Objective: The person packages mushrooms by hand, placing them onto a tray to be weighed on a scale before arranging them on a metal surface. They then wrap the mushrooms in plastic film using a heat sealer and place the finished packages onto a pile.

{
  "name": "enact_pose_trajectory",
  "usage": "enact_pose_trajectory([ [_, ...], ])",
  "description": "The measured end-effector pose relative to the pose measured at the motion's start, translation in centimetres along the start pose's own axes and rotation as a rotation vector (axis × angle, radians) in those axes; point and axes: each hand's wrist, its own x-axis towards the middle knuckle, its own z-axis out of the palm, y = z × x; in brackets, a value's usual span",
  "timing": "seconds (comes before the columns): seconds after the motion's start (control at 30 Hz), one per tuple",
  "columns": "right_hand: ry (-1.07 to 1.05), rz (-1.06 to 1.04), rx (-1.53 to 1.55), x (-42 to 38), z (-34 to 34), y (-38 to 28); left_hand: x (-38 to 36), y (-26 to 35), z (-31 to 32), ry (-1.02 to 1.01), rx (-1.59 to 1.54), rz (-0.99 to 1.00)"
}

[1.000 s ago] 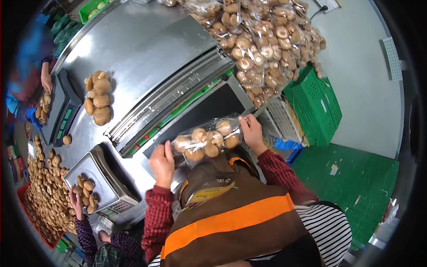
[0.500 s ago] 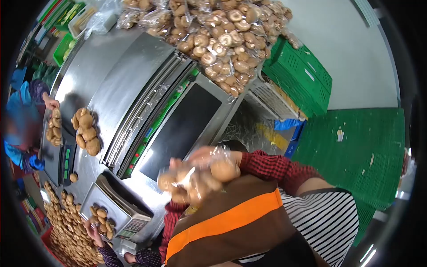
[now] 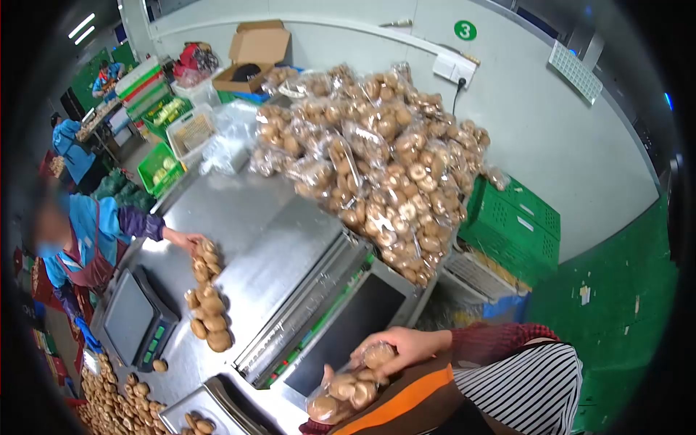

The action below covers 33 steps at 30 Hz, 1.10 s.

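Bagged shiitake mushrooms [image 3: 343,397] are clasped at one end by the right hand [image 3: 410,347], apparently for steadiness, the left hand [image 3: 327,375] alongside (mostly hidden; grip cannot be told).

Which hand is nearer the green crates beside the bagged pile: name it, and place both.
Right. The right hand holds the end of the mushroom pack toward the green crates; the left hand, mostly hidden, is by the pack's other end, farther off.

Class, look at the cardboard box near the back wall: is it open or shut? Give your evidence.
Open: the cardboard box has a flap standing raised, and a dark item shows inside.
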Motion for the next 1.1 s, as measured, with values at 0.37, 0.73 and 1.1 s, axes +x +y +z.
enact_pose_trajectory([
  [0.37, 0.887, -0.479, 0.487, 16.9, -33.9, -13.6, 3.0, 4.8, 13.4, 0.297, 1.069, 1.091],
  [0.73, -0.018, -0.613, -0.487, 41.8, -3.1, -2.5, -3.4, 11.6, 11.9, 1.634, 1.654, 1.915],
  [1.1, 0.296, -0.212, -0.931, 32.7, -2.9, 0.3, -0.8, 18.3, 14.6, 0.873, 2.311, 1.47],
])
